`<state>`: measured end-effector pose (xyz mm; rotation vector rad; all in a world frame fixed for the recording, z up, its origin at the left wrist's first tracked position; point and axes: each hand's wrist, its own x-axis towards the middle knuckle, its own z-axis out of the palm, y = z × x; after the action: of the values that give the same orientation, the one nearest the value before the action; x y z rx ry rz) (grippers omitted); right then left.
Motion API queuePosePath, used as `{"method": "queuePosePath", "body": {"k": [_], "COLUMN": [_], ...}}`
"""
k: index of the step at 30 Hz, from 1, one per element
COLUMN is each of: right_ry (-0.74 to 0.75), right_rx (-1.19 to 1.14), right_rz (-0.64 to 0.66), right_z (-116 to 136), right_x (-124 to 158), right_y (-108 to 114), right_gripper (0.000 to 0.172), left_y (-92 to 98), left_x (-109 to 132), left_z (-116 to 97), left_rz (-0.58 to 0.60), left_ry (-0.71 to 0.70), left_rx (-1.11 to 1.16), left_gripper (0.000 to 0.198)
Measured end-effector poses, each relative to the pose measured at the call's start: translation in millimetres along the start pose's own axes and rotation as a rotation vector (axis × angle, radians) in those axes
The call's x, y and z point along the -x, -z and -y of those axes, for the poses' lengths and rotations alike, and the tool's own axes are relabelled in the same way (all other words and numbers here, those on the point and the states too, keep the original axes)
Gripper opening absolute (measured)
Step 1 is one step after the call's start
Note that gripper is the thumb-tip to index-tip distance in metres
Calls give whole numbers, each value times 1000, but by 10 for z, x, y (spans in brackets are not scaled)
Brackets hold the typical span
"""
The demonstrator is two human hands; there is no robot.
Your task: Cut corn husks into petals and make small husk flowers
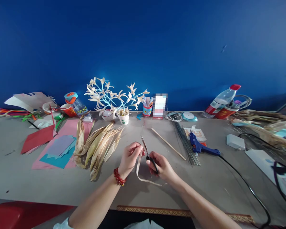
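My left hand [131,156], with a red bead bracelet at the wrist, pinches the top of a thin pale strip [138,171]. The strip hangs down from the fingers and trails across the table toward my right wrist. In my right hand [162,166] is a pair of scissors [145,147] with black handles, its blades pointing up and away, close beside the left fingertips. Whether the blades touch the strip I cannot tell. Dried corn husks [101,143] lie to the left of my hands.
Behind my hands stands a cup of husk flowers [123,118]. A wooden stick [168,144], a bundle of wires [186,144] and a blue glue gun [202,146] with its cord lie right. Coloured paper [62,156] is at left; a plastic bottle [220,101] stands at the back right.
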<state>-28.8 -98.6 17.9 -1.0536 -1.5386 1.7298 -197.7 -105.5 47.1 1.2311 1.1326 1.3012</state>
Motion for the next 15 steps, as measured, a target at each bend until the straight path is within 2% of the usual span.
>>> {"method": "queuePosePath", "body": {"k": [4, 7, 10, 15], "right_ry": [-22, -32, -45, -64], "right_rx": [-16, -9, 1, -11], "right_rz": [91, 171, 197, 213], "right_z": [32, 87, 153, 157], "right_x": [14, 34, 54, 53], "right_y": [77, 137, 160, 172], "right_gripper": [51, 52, 52, 53], "left_y": [29, 70, 116, 163], "left_x": [-34, -58, -67, -69], "left_z": [-32, -77, -117, -100], "left_rz": [41, 117, 183, 205], "left_ry": [8, 35, 61, 79], "left_rx": [91, 108, 98, 125], "left_gripper": [23, 22, 20, 18]}}
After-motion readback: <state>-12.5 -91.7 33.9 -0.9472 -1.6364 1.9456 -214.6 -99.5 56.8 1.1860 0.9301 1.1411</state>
